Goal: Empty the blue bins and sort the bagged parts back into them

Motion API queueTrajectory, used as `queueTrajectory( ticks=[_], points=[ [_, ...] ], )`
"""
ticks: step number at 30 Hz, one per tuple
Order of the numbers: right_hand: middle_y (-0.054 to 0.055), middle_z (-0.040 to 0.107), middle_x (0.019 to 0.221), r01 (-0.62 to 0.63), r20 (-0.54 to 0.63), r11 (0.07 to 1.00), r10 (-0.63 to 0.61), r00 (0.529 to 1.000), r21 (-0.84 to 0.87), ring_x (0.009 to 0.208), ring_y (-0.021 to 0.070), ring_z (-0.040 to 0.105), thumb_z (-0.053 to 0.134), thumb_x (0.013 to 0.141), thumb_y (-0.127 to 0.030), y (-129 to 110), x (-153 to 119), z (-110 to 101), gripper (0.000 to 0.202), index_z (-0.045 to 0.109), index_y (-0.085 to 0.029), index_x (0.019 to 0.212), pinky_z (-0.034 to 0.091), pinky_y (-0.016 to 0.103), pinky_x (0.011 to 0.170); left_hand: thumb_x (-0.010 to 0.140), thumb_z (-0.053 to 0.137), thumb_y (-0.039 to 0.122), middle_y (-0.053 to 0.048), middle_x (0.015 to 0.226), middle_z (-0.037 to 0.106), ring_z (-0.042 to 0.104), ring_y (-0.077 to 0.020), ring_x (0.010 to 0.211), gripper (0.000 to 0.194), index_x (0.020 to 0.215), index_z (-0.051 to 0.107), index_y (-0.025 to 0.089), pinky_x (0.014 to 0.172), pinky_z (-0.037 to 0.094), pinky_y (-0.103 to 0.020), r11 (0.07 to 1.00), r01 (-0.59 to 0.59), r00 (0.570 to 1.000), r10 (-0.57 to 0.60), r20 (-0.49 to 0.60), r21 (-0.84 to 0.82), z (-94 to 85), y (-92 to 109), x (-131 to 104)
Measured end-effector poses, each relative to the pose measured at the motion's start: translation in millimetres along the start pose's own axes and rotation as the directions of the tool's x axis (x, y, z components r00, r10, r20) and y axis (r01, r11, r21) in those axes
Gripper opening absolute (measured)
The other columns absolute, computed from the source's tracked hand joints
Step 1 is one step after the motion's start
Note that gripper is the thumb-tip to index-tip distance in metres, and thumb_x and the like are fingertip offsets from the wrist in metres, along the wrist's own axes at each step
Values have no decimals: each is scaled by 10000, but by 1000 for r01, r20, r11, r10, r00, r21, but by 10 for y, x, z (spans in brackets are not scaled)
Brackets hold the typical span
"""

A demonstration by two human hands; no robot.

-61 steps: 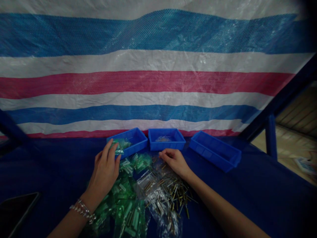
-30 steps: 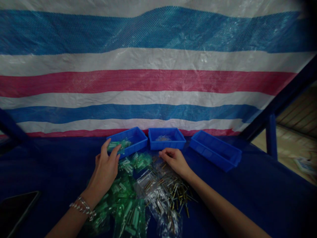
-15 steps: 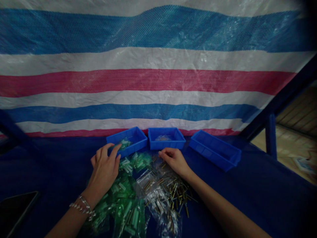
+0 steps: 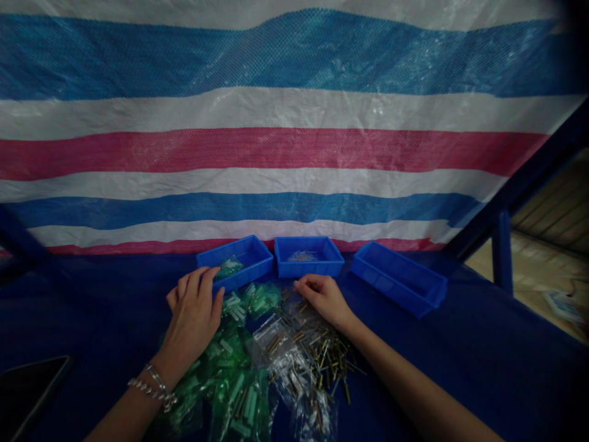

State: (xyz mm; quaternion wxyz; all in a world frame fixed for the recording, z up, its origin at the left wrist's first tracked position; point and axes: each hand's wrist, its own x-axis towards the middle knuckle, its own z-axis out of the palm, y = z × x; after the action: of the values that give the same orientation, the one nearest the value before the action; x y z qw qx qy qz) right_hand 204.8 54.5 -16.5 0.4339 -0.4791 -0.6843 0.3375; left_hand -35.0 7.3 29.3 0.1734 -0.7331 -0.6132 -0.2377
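My left hand (image 4: 196,307) is at the near left corner of the left blue bin (image 4: 252,277), fingers extended and thumb apart, palm down. A small green bag (image 4: 229,266) lies inside that bin, just beyond my fingertips. My right hand (image 4: 324,299) is closed in a pinch above the clear plastic bags (image 4: 294,362); what its fingertips hold, if anything, is too small to make out. Between my forearms lie green bags of pale plugs (image 4: 242,399), next to the clear bags and loose brass-coloured and silvery metal pins (image 4: 334,362).
Behind the heap, a middle blue bin (image 4: 309,269) has small clear bags inside. Another blue bin (image 4: 398,279) sits angled at the right. A dark flat device (image 4: 32,393) lies at the lower left. A striped tarp (image 4: 294,147) hangs behind the table.
My left index finger has drawn back a little, showing more of the green bag in the left bin. My right hand stays in nearly the same place and pose.
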Motion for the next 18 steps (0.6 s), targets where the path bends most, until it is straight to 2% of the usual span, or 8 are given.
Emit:
queueTrajectory(
  ticks=[3,6,8,12,18],
  points=[
    [-22,451,458,0,-5,1000,0,1000,-4,426,88,385,481,744,-362,9,3,1,272,558,-152,590,290,195,412,817,400,251,-114,1112,486,423,-286,992,294,1094,464,176,779,345,-437,998,-27,1000,27,-5,-53,-44,56,-5],
    [-25,445,456,-2,-1,1000,2,1000,-1,425,88,383,483,742,-360,13,4,-1,270,555,-153,585,286,195,414,823,407,240,-77,1107,482,418,-269,997,245,1047,501,214,772,348,-416,980,-112,990,124,63,-164,-98,153,-29],
    [-25,450,462,1,2,1000,-1,1000,4,427,89,387,482,744,-363,10,2,-3,269,554,-154,591,286,196,418,827,412,236,-52,1105,473,415,-253,989,220,1021,515,240,766,350,-398,955,-159,974,193,118,-249,-134,230,-57],
    [-24,457,462,-2,0,1000,2,1000,-3,426,91,387,480,744,-369,5,-2,-4,276,561,-153,594,281,198,417,824,433,236,-43,1110,446,398,-239,978,183,983,525,247,782,339,-399,910,-212,946,282,159,-355,-195,361,-117],
    [-22,468,472,13,-8,999,-14,1000,-33,438,91,400,481,749,-371,10,0,-4,280,566,-151,597,295,199,430,812,467,267,-38,1018,485,396,-230,936,187,992,515,246,795,335,-406,861,-223,895,367,255,-456,-211,423,-156]
  ],
)
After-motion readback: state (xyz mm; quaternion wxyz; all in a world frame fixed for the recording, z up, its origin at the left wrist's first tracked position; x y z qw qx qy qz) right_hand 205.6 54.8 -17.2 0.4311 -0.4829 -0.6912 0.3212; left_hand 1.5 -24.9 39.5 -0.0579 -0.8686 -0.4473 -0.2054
